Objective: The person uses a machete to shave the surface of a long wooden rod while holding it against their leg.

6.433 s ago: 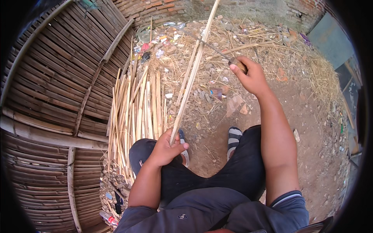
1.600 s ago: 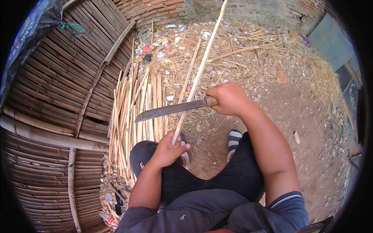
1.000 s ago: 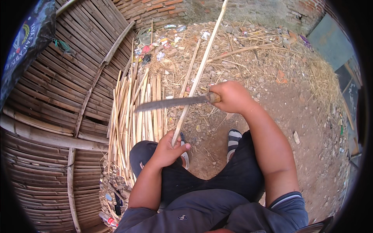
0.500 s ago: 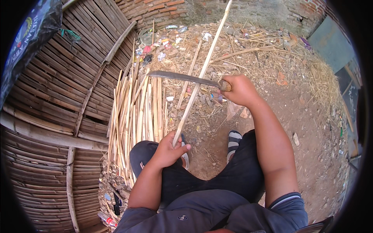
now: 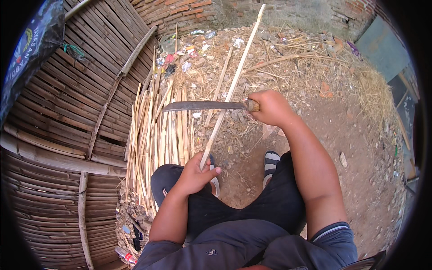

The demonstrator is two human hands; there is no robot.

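Observation:
A long, pale bamboo strip (image 5: 239, 72) slants away from me, its near end in my left hand (image 5: 195, 175), which is closed around it beside my left knee. My right hand (image 5: 272, 108) grips the short wooden handle of a machete (image 5: 198, 105). The dark blade points left and lies across the strip, a little below its middle. Whether the edge touches the strip or bites into it, I cannot tell. The blade's tip reaches over a pile of split bamboo strips (image 5: 174, 130) to the left of my feet.
A slatted bamboo wall (image 5: 49, 112) closes off the left side. Further off stands a brick wall (image 5: 288, 18), with litter, straw (image 5: 373, 92) and loose strips on the ground before it. Grey panels (image 5: 382, 42) lean at the far right. Bare dirt (image 5: 333, 153) lies to my right.
The machete has slid along the bamboo strip toward me, and its blade is now nearly level. My right hand has shifted slightly left and nearer. My left hand keeps its hold in place.

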